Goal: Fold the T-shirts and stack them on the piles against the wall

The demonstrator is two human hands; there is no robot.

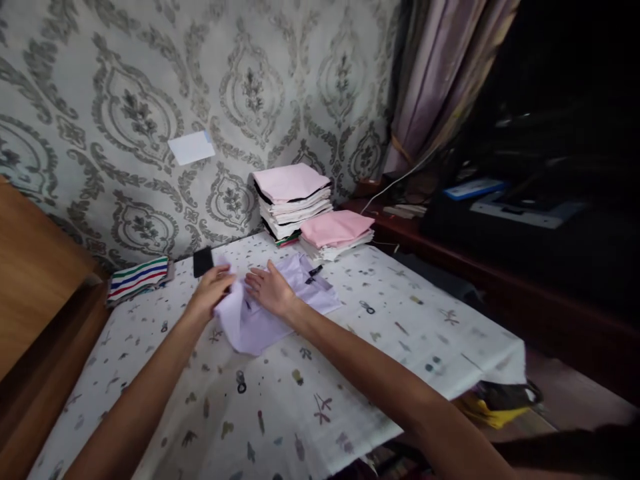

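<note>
A lavender garment (273,330) lies on the patterned white cloth of the table (280,413), with small dark details near its right end. At its left end the fabric is raised and partly folded up. My left hand (213,290) is closed on that raised edge, slightly blurred. Flat over the middle of the garment rests my right hand (273,290), its fingers stretched out and the thumb apart. Part of the fabric is hidden beneath the right hand and wrist.
Behind the garment stand a tall stack of folded clothes (295,207) and a lower stack topped with pink (337,230). A black phone-like object (203,261) and folded striped cloth (140,279) lie at the back left. Wooden furniture (37,280) borders the left side.
</note>
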